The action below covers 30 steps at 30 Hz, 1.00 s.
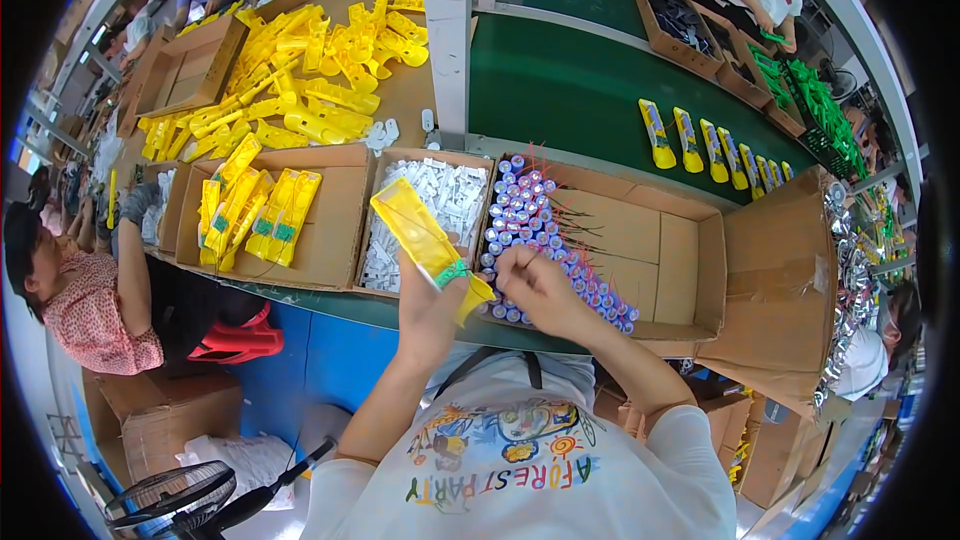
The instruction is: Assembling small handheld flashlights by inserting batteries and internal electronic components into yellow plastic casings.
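In my left hand [428,318] is a yellow plastic housing half [408,225], long and open-faced, tilted above the boxes. A small green circuit board [453,274] with thin wires sits near its lower end, beside my fingers. My right hand [538,290] is closed, its fingers curled together over the near side of a box of purple-wrapped battery cells [520,202]. Whatever those fingers hold, if anything, is hidden. The cells stand upright in rows, with red and black wires sticking out of them.
Left of the cells is a box of white plastic parts [448,190], then a carton with yellow housings and green boards [285,215]. Loose yellow shells [320,90] pile up beyond. Several filled housings [688,143] line the green belt [560,80]. A metal post [447,40] rises ahead. Co-workers sit around.
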Available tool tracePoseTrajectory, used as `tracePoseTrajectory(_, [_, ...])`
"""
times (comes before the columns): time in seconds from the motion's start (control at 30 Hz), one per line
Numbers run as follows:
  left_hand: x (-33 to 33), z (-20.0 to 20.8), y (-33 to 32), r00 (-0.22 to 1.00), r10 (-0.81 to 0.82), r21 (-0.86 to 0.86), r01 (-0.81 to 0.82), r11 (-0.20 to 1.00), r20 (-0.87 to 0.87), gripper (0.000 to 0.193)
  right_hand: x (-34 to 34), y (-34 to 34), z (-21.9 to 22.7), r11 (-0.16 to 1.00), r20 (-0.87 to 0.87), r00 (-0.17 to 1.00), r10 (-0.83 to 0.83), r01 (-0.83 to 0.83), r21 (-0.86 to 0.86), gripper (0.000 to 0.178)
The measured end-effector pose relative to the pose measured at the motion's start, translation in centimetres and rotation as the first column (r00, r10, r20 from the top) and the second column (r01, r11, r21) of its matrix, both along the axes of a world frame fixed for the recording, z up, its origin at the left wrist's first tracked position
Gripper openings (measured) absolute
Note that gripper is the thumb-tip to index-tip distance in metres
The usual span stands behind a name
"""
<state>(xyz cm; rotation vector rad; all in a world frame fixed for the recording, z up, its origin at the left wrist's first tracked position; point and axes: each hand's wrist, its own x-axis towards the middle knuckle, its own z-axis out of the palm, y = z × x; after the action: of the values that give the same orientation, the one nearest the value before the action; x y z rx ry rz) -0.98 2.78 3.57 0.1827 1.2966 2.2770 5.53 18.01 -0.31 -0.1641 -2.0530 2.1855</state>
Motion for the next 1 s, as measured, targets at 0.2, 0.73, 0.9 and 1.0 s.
tracePoseTrajectory(0.2, [1.0,-1.1,0.2,0.891,-0.246,-0.299,0.134,0.945,-0.381,0.063,-1.0,0.7,5.4,0.887,-0.203,0.976,-0.074,0.157,0.434,0.010])
tracePoseTrajectory(0.73, [0.7,-1.9,-0.2,0.921,-0.372,-0.077,0.365,0.928,-0.118,0.049,1.3,9.7,2.4,0.569,-0.110,0.966,-0.234,0.228,0.790,0.016])
tracePoseTrajectory(0.9, [1.3,-1.3,0.2,0.876,-0.477,0.020,0.477,0.879,0.069,0.040,2.6,12.2,0.7,0.646,0.026,0.980,0.198,-0.151,0.748,0.032])
tracePoseTrajectory(1.0, [2.0,-1.4,0.1,0.824,-0.540,0.063,0.538,0.841,0.171,0.039,3.1,11.7,2.7,0.539,-0.035,0.975,0.221,-0.092,0.837,0.032])
